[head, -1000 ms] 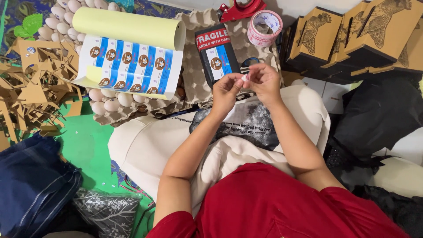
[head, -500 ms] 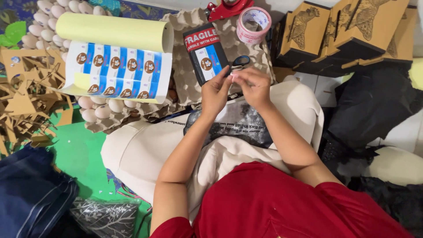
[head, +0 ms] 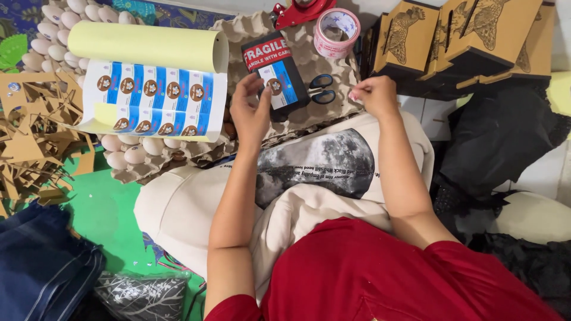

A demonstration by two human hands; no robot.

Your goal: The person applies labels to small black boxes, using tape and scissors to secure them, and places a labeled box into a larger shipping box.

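My left hand is lying open on the glossy black rectangular box. My right hand is pinching closed, apparently on a tiny sticker, above the bumpy grey pulp egg tray.

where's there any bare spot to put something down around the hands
Free patches: the egg tray between the yellow sheet roll and the black box, and the cream cloth below the left hand. Crowded: between the hands, where box and scissors lie; cardboard scraps fill the left, cardboard boxes sit beyond the right hand.
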